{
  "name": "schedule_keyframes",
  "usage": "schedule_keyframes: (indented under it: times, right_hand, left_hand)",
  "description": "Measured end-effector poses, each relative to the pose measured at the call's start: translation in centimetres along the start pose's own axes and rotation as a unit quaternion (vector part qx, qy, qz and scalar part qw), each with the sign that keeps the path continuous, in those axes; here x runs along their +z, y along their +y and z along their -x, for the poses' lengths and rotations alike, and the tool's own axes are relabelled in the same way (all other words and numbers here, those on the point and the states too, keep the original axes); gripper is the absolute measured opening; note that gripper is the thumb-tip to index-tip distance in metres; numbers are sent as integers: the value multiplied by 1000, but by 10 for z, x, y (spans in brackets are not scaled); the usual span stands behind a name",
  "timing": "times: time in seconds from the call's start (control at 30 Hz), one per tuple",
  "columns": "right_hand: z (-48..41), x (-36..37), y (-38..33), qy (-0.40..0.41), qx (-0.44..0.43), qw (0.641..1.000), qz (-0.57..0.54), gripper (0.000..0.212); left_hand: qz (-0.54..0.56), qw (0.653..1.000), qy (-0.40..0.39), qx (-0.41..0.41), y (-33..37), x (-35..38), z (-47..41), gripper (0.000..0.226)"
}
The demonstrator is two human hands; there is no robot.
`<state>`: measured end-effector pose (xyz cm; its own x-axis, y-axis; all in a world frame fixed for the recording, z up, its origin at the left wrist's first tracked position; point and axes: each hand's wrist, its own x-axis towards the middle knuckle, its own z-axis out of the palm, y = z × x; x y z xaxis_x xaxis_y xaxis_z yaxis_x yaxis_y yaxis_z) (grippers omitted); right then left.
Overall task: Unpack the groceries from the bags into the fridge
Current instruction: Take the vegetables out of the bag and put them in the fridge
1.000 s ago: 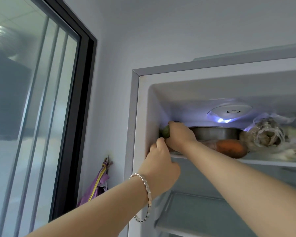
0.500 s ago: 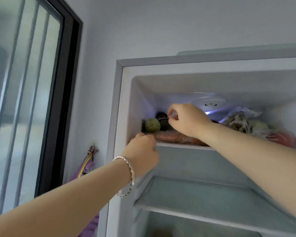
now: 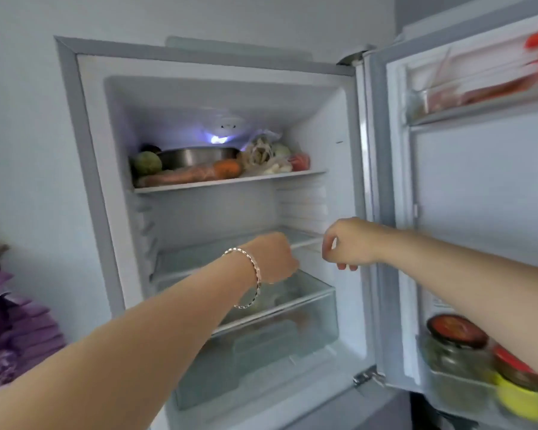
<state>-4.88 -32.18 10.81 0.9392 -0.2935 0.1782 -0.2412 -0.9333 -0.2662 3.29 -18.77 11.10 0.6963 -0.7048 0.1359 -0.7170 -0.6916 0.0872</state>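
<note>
Fridge (image 3: 90, 181) open, door (image 3: 479, 187) swung out to my R. Groceries sit on the top shelf (image 3: 230, 180): round green veg (image 3: 147, 162) at the L end, steel pan (image 3: 196, 156) behind it, carrot (image 3: 227, 169) lying in front of the pan, clear bag of veg (image 3: 261, 150) further R, something red (image 3: 302, 161) at the far R end.

My L hand (image 3: 274, 259), bracelet (image 3: 252, 274) on the wrist, hangs in front of the middle shelf (image 3: 199, 254), well below the food. I only see its back, fingers tucked out of sight, so can't tell if it's got anything. R hand (image 3: 348, 243) is beside it, near the fridge's R wall. Its fingers are loosely curled, thumb & forefinger nearly meeting, nothing in it.

Clear drawer (image 3: 277, 342) at the bottom. Red-lidded jar (image 3: 454, 336) low in the door, blurry.
</note>
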Motion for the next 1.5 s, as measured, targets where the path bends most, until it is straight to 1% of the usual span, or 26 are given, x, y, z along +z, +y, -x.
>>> schedule_keyframes:
  times: [0.07,0.13,0.17,0.23,0.3,0.43,0.5,0.63,0.73,0.83,0.93,1.03,1.17,1.27,1.37,1.5]
  right_hand:
    - [53,17,36,-11,57,998,-32,11]
    - [112,34,71,-13,118,991,-56,14]
    - [143,43,89,-15,148,987,-54,17]
    - [207,56,121,-21,201,978,-43,21]
    - [271,66,148,-28,261,963,-51,22]
    - [406,84,195,-44,381,923,-22,22]
    - [481,93,217,-33,450,890,-60,20]
    - [633,97,249,-13,559,826,-75,25]
    - [742,93,265,-4,642,762,-83,27]
    - [843,86,272,22,712,698,-77,27]
    - [930,79,272,46,769,632,-86,28]
    - [1007,75,280,76,814,568,-91,27]
    - [1091,69,307,103,854,501,-94,28]
    - [1150,57,341,119,877,456,-91,30]
    - [1197,37,380,157,894,406,-106,30]
    - [1253,16,432,189,908,360,-101,30]
  left_hand:
    - [-13,999,-20,45,41,33,12,25]
    - [0,993,-33,111,85,68,26,20]
    - [12,989,-43,142,110,85,36,21]
    - [26,978,-81,193,164,117,60,31]
    - [32,963,-126,237,219,145,90,35]
    - [19,923,-156,350,332,204,154,34]
    - [8,900,-174,399,392,225,195,32]
    - [25,847,-205,490,508,248,295,34]
    - [42,804,-213,554,590,264,373,35]
    - [59,764,-237,597,665,276,450,31]
    - [46,719,-246,648,730,286,518,27]
    - [27,679,-247,691,793,298,575,25]
    - [4,630,-238,739,881,319,631,25]
    - [3,596,-234,768,957,329,662,23]
    - [-1,561,-226,797,1028,331,686,21]
    - [-8,520,-220,825,1111,336,714,22]
